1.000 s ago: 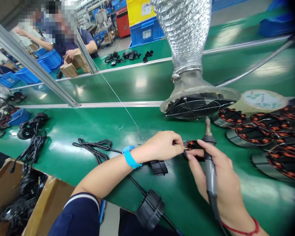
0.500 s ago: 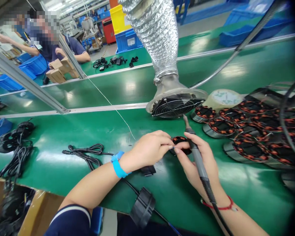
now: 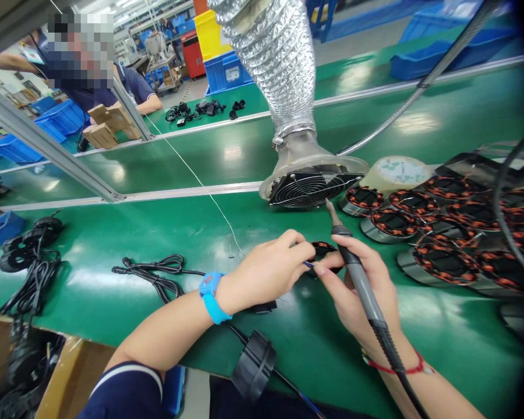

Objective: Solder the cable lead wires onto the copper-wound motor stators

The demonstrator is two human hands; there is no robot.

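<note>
Landmark: the fan hood [image 3: 310, 191], by which all places are given, is hung above the green bench [image 3: 113, 233].
Wires: a few thin wires [image 3: 309, 265], partly blue, are seen on the near side of the fan hood, between the fingertips of both hands; their long axis is laid roughly sideways, though only a short part is shown.
Left hand [image 3: 275, 265]: the thumb and fingers are pinched on the wires from the left, on the near side of the fan hood.
Right hand [image 3: 362, 285]: the soldering iron [image 3: 360, 276] is gripped, while the thumb tip is brought to the wires from the right.
Iron axis: the iron is slanted, with its tip directed at the lower edge of the fan hood; whether this edge is touched cannot be told.
Deciding relation: the tip is pointed away from the wires, which are placed nearer to the person; neither hand is clearly nearer to them. It is judged that the wires could be met by the tip only if the iron were turned back.
Wound ring [image 3: 321, 249]: it is partly covered by the fingers, between them and the fan hood; whether the wires are joined to it cannot be told.
Other wound rings [image 3: 448, 259]: they are grouped to the right of the fan hood.
</note>
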